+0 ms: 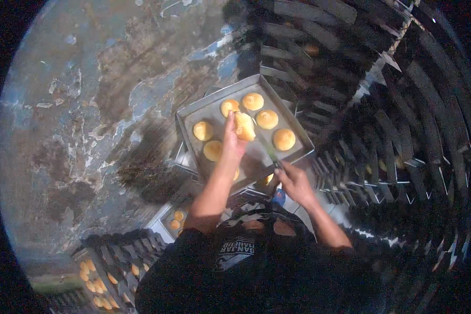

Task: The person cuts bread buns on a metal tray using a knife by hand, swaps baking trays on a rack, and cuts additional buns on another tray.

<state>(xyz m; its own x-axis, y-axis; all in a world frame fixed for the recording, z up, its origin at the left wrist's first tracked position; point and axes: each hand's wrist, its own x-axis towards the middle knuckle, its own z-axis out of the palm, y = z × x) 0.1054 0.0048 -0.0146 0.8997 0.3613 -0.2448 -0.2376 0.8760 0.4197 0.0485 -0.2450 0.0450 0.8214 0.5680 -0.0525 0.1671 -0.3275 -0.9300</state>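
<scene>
My left hand (234, 140) is closed around a golden bun (244, 126), lifted above a square metal baking tray (188, 111). In my right hand (295, 184), at the tray's near right edge, is the dark handle of a knife (270, 153). Its blade is blurred and points up toward the held bun; I cannot tell whether it touches. Several round browned buns sit on the tray, among them one at the right (284, 139) and one at the left (203, 131). My left forearm partly covers another bun low on the tray.
Dark racks of stacked trays (319, 110) run along the right side. A stained, peeling wall (104, 99) fills the left. Behind my left arm is another tray with small buns (177, 220). At the lower left stands a rack holding more buns (91, 275).
</scene>
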